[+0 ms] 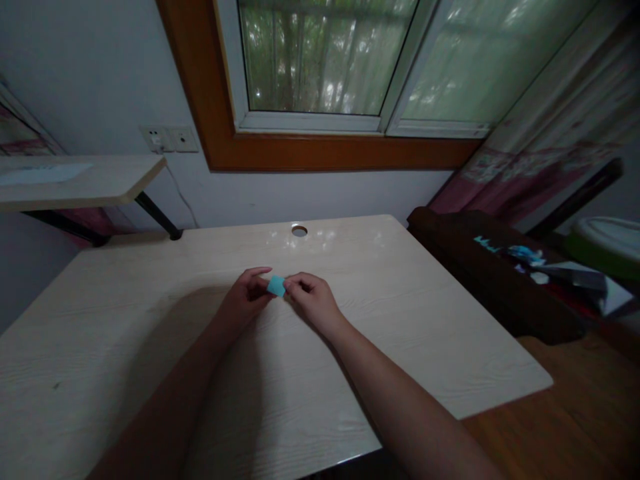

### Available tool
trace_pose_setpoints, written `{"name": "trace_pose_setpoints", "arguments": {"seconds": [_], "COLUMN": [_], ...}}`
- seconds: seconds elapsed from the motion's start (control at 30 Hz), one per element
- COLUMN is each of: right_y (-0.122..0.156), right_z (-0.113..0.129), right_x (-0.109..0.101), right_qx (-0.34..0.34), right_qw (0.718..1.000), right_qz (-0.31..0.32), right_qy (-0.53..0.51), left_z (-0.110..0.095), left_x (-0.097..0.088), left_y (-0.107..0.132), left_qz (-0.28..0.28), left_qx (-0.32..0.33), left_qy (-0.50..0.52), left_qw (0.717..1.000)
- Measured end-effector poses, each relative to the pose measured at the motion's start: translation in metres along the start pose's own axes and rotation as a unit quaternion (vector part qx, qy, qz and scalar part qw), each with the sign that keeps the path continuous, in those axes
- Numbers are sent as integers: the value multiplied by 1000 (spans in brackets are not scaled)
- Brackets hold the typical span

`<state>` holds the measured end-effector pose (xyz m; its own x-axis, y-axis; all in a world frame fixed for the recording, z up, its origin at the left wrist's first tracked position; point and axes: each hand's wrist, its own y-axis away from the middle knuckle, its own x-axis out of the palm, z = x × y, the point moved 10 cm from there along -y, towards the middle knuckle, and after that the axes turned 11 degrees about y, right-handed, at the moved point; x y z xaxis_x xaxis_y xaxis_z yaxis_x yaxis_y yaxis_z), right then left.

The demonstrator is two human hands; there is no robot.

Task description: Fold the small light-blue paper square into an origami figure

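left hand (247,297) and right hand (311,299) pinching small flat blue paper (276,286)

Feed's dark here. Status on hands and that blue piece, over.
Left hand, right hand both pinching blue piece. Held over table. Nothing in the way.

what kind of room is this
Likely a room in a home, perhaps a study or bedroom: a pale wood desk with a cable hole, a wood-framed window with a curtain beside it, and wall sockets. The left hand and right hand pinch a small blue piece over the desk.
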<state>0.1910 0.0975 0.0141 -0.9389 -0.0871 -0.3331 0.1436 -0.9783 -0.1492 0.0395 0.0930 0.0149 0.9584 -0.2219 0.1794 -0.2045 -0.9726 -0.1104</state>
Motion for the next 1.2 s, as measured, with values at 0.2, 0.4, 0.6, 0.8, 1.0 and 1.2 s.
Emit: {"name": "trace_pose_setpoints", "arguments": {"seconds": [0.2,0.4,0.6,0.8,1.0,1.2], "right_y": [0,1,1,3,3,3], "right_z": [4,1,-4,-1,2,-1], "right_x": [-1,9,16,19,20,24], "right_qx": [3,-8,1,-3,7,5], "right_qw": [1000,999,998,996,995,993], "right_qz": [4,34,54,83,93,114], "right_qy": [-9,-13,-36,19,26,15], "left_z": [-4,0,-6,-4,-1,-2], "left_x": [5,1,-4,-1,0,8], "left_y": [5,1,3,3,4,9], "left_qz": [5,-2,-25,-3,19,58], "left_qx": [-15,-9,15,33,57,76], "left_qy": [61,4,-7,-47,-90,-107], "left_qw": [998,1000,1000,998,994,990]}}
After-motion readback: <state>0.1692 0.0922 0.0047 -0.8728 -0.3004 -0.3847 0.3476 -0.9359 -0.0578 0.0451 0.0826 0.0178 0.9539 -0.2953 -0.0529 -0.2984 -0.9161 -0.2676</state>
